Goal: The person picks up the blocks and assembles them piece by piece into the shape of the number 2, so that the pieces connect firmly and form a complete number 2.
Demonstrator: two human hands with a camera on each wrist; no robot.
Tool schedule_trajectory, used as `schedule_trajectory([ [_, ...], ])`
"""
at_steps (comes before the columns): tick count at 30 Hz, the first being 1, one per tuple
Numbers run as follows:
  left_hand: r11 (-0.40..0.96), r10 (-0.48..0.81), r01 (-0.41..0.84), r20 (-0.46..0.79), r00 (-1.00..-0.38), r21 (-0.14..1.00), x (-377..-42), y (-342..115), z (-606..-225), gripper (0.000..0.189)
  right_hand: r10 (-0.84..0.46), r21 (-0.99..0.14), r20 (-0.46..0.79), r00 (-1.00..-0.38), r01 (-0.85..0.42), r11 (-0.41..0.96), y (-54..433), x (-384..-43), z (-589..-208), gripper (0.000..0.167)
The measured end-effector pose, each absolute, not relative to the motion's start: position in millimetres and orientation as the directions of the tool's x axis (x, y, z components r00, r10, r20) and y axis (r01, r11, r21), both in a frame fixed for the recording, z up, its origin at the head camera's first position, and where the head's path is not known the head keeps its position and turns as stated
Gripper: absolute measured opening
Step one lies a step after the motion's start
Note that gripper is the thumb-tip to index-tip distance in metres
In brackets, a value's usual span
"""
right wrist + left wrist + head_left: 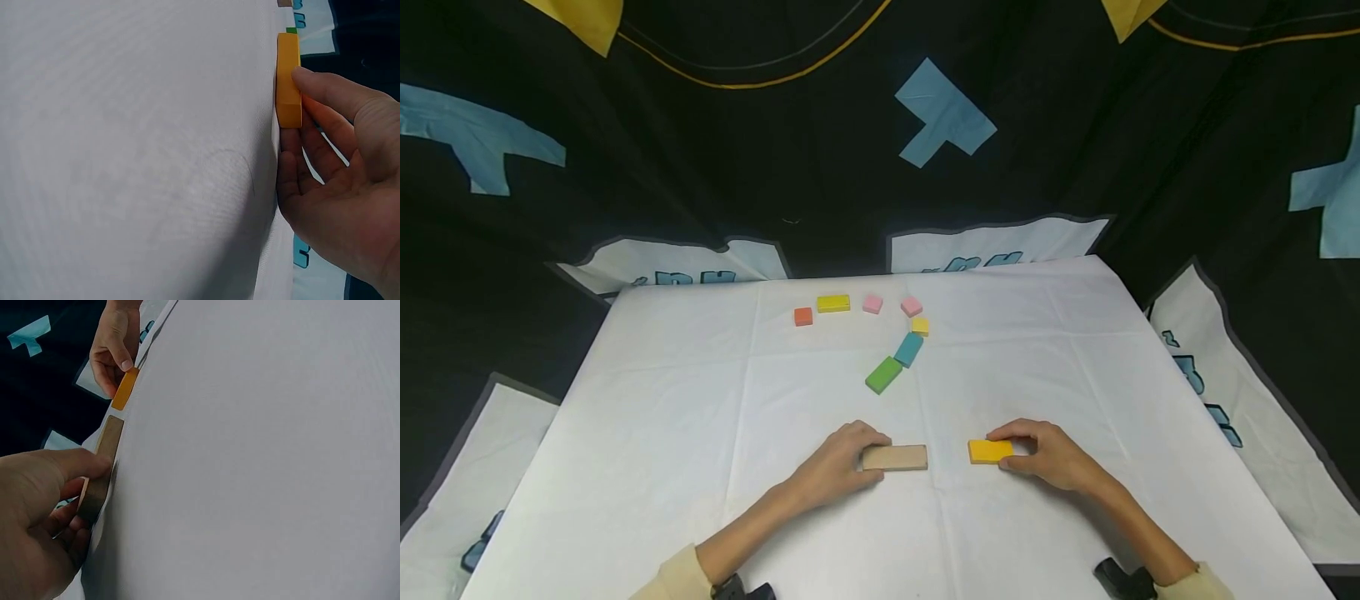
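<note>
In the head view my left hand (841,460) pinches a long plain wooden block (897,457) by its left end, thumb on the near side and fingers on the far side. To its right, across a small gap, my right hand (1051,455) pinches an orange-yellow block (989,452) by its right end. Both blocks lie lengthwise, roughly in line. The left wrist view shows the wooden block (103,465) between thumb and fingers, the orange-yellow block (126,389) beyond it. In the right wrist view the thumb presses one side of the orange-yellow block (289,81).
Farther back on the white-covered table (647,433) lies a curved row of small blocks: red-orange (803,317), yellow (833,303), two pink (872,304), a small yellow one (920,327), blue (908,350) and green (883,375). A black curtain (820,167) hangs behind the table.
</note>
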State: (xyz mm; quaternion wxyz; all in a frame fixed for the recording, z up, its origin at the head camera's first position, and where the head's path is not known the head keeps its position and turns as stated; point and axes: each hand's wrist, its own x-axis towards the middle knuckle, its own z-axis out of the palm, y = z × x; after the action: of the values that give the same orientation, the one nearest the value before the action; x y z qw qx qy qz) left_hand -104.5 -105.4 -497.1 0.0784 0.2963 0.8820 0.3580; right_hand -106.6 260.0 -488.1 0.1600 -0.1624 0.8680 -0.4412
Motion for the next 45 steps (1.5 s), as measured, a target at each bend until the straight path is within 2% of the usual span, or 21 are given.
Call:
schedule_trajectory([
  [16,0.524,0.593,0.491,0.116,-0.797,0.696,-112,-110,-496,0.032,-0.427,-0.821,-0.125,-0.895,-0.148,0.552,261,-107,-493,0.032],
  [25,0.541,0.552,0.451,0.105,-0.827,0.71,-119,-112,-492,0.035,-0.421,-0.812,-0.117,-0.9,-0.158,0.562,260,-106,-493,0.032],
  [30,0.533,0.537,0.467,0.144,-0.831,0.706,-127,-113,-492,0.036,-0.414,-0.809,-0.124,-0.902,-0.15,0.569,260,-106,-491,0.032],
  [45,0.551,0.528,0.445,0.119,-0.841,0.706,-147,-109,-493,0.037,-0.413,-0.804,-0.127,-0.902,-0.151,0.576,259,-105,-490,0.032],
])
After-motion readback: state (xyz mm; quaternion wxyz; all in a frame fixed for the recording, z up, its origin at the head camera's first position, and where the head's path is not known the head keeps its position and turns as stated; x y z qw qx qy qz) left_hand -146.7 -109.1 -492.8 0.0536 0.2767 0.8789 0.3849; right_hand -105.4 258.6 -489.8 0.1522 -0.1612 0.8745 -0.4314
